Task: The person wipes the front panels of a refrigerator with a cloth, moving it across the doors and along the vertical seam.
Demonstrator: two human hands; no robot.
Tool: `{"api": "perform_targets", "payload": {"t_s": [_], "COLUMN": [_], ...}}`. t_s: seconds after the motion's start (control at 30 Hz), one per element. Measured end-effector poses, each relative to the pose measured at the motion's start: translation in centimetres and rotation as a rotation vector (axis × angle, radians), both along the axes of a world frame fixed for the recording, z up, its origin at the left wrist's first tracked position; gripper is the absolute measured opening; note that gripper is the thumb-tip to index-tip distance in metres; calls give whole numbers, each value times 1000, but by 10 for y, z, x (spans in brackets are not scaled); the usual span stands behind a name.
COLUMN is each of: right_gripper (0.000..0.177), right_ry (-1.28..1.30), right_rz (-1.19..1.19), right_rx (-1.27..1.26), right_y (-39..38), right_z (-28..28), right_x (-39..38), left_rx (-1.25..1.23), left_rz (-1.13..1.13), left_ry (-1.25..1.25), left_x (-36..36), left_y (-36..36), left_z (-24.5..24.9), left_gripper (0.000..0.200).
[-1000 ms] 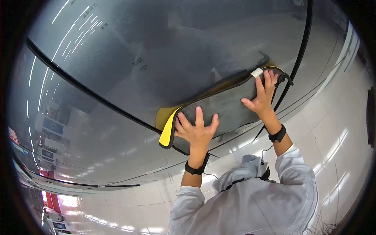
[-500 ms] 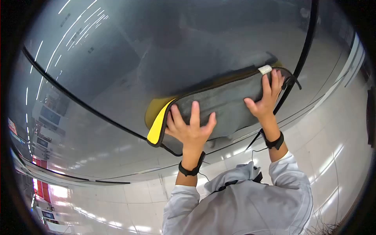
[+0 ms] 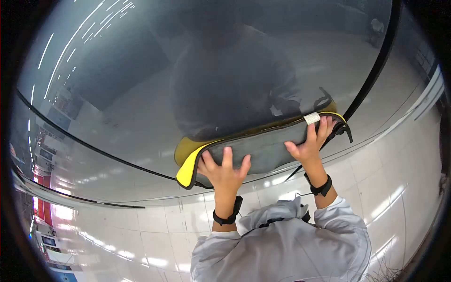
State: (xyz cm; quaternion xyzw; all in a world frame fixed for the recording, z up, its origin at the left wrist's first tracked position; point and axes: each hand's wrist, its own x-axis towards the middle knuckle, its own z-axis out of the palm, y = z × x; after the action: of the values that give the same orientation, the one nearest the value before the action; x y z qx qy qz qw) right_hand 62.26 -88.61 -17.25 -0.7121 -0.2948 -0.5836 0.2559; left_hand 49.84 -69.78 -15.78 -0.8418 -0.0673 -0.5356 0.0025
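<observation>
A grey cloth with a yellow underside and dark edging (image 3: 265,148) lies on a glossy dark surface (image 3: 225,84). Its left corner is turned up, showing yellow (image 3: 189,171). My left hand (image 3: 223,171) presses flat near that left end, fingers spread. Toward the right end, my right hand (image 3: 310,143) rests on the cloth with the thumb apart and the fingers stretched to its far edge, beside a white tag (image 3: 312,118). Both hands are open; neither grips the cloth visibly. A dark loop or strap (image 3: 348,134) hangs at the right corner.
Black strips run along the surface at left (image 3: 94,145) and right (image 3: 376,70). Its near edge curves just below the cloth. Pale floor tiles (image 3: 159,235) lie below. Black bands (image 3: 320,186) with thin cables are on both wrists.
Both hands and the cloth have moved toward my body, closer to the surface's near edge. The hands stay on the same parts of the cloth. My view has shifted slightly.
</observation>
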Motion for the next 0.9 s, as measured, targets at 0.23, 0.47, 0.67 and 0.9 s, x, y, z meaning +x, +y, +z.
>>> {"api": "perform_targets", "payload": {"t_s": [0.23,0.47,0.67,0.9], "right_gripper": [74,72,72,72], "right_ry": [23,14,11,75], "right_rz": [59,59,65,69], "right_rx": [10,13,26,26], "right_y": [7,2,3,5], "right_z": [8,5,7,14], "right_x": [-7,-4,-5,-13], "left_rx": [-78,-134,-146,-111], "left_rz": [9,41,5,-22], "left_ry": [80,87,49,7], "left_x": [-11,-12,-13,-10], "left_y": [-6,-21,-21,-16], "left_z": [18,23,25,22], "left_gripper": [71,73,71,67]}}
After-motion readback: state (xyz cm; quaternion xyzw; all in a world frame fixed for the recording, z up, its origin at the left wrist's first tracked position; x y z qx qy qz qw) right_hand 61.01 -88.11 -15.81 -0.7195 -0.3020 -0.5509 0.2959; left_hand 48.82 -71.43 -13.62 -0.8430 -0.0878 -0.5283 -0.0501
